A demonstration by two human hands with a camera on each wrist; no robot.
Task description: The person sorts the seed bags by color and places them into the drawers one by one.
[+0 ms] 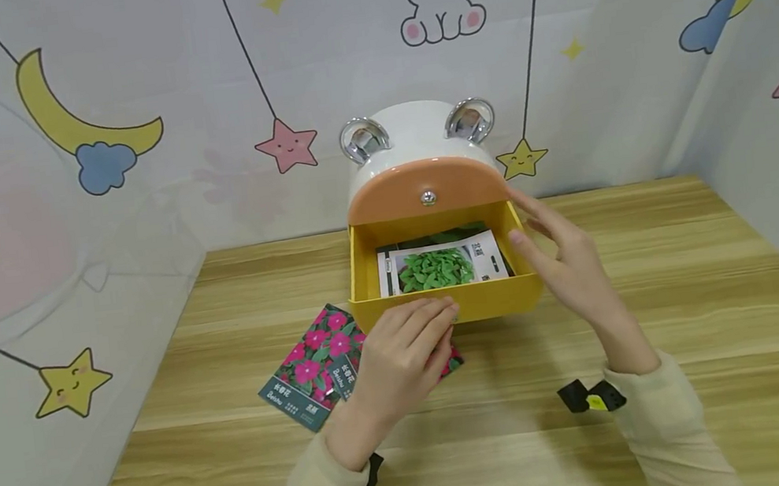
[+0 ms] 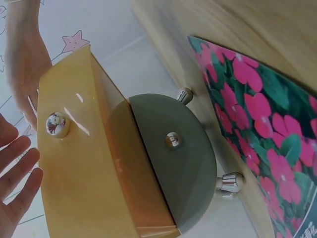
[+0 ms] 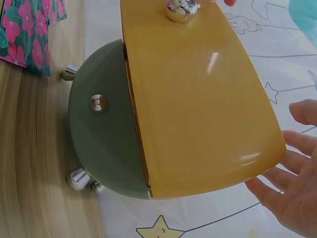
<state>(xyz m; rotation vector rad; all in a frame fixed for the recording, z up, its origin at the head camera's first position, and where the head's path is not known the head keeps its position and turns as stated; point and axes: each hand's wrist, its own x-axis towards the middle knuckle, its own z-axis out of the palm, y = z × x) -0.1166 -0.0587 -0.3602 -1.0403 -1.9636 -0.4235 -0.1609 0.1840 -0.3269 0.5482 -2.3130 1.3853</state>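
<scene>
A small white cabinet [image 1: 414, 133] with bear-like silver ears has its yellow drawer [image 2: 74, 163] pulled out below an orange upper front [image 1: 392, 195]. A seed packet [image 1: 442, 265] with a green leafy picture lies on top in the drawer. My left hand [image 1: 404, 352] is at the drawer's front, fingers extended beside its silver knob [image 2: 58, 125]. My right hand [image 1: 571, 271] spreads along the drawer's right side, fingertips right at the edge of the cabinet and drawer. A dark green lower front [image 3: 101, 129] shows beneath the drawer.
Pink-flower seed packets [image 1: 303, 375] lie on the wooden table [image 1: 243, 480], partly under my left hand. The cabinet stands on silver feet [image 3: 78, 178] near the back wall [image 1: 227, 189], a cloth printed with stars and moons.
</scene>
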